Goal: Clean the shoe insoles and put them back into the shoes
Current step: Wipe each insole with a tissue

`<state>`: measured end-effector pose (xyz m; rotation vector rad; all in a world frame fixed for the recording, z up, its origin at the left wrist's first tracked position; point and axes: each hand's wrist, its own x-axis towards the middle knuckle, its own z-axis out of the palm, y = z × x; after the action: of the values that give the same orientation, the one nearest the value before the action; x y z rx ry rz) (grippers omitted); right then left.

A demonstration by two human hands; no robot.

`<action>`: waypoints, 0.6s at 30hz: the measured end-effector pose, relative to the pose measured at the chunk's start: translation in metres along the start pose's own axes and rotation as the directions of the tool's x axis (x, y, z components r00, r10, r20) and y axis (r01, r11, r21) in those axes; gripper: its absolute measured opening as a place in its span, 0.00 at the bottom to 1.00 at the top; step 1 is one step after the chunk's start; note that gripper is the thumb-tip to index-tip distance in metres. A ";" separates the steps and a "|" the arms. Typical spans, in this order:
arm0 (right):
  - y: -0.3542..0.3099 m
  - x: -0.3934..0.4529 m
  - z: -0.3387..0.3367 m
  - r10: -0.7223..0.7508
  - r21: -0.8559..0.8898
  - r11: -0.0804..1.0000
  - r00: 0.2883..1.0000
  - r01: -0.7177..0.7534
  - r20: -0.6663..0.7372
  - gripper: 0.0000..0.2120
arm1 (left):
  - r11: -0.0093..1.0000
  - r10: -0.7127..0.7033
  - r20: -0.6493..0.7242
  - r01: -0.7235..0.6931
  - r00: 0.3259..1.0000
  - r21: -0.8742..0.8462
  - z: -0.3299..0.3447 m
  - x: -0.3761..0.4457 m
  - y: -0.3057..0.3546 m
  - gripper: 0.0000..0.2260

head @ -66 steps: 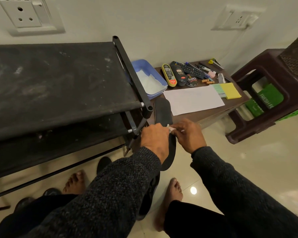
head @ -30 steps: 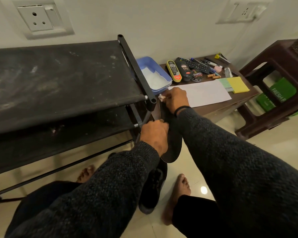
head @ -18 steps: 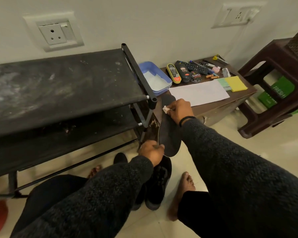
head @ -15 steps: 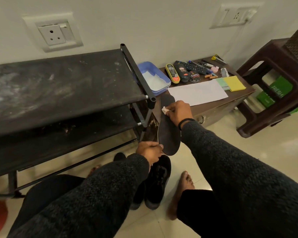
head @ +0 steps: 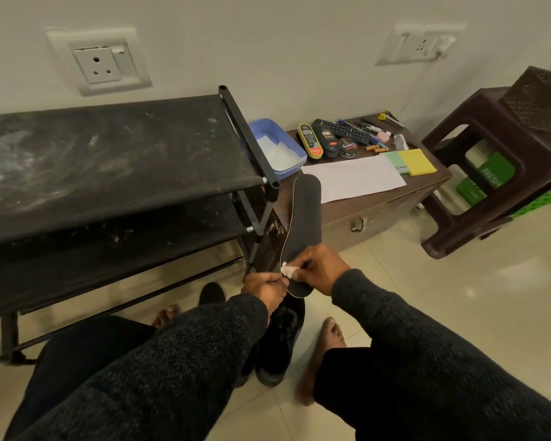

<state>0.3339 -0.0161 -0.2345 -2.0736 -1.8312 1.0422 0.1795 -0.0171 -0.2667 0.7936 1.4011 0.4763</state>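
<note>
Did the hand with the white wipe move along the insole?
Yes. The right hand slid the wipe from the insole's tip near the blue tray down toward the heel.

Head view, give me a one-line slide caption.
Left hand holds a black insole while right hand wipes its near end with a white wad.

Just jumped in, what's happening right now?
A person is cleaning a black insole. The left hand grips its lower end, while the right hand pinches a small white wipe against it. A black shoe sits on the floor below, with the insole not yet back in.
</note>
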 end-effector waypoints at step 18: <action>-0.026 -0.028 -0.054 0.496 0.756 0.654 0.742 0.023 -0.451 0.12 | 0.992 0.113 0.146 -0.120 0.983 0.037 -0.030 -0.042 0.037 0.10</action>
<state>0.3460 -0.0198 -0.1702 -1.8262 -0.6184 0.7731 0.1502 -0.0161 -0.2104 0.9327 1.2401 0.4689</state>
